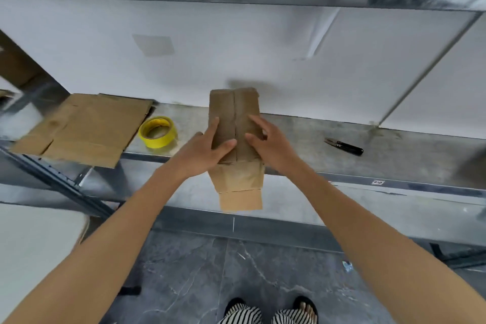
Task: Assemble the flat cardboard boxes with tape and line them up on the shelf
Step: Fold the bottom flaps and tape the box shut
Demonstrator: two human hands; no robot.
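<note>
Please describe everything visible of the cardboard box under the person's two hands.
The cardboard box is brown, plain and narrow. Its two upper flaps are folded shut and meet in a seam along the middle. It rests on the metal shelf, its near end past the shelf's edge, where one flap hangs down. The left hand and right hand press on the flaps, one on each side of the seam.

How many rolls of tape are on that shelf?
1: a yellow tape roll on the shelf, between the flat cardboard and the folded box. More may be hidden.
</note>
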